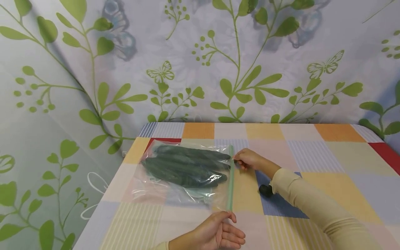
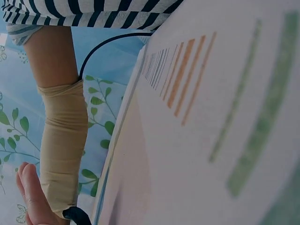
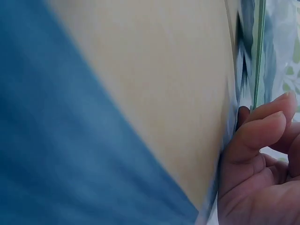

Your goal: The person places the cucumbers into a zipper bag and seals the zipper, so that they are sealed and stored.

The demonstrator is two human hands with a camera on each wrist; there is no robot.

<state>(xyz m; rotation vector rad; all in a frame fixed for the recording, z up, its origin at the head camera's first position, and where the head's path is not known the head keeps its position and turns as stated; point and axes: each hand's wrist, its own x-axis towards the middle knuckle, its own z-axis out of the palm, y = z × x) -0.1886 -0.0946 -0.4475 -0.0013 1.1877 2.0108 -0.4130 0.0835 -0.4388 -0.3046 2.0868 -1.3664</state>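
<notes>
A clear zip bag [image 1: 175,199] with a pale green zip strip [image 1: 231,180] lies flat on the table. Inside it are several long dark green cucumbers [image 1: 184,170], side by side. My right hand [image 1: 250,159] pinches the strip toward its far end, fingertips curled; the right wrist view shows this hand [image 3: 262,159] beside the strip's edge. At the strip's near end, my left hand [image 1: 215,232] holds the bag's corner by the thumb, the other fingers extended, palm turned up. The left wrist view shows only part of that hand [image 2: 35,197], away from the bag.
A patchwork-patterned cloth [image 1: 328,194] covers the table. A dark wrist-worn device [image 1: 265,191] sits under the right forearm. Behind the table hangs a leaf-and-butterfly curtain [image 1: 193,69], reaching down past the left edge.
</notes>
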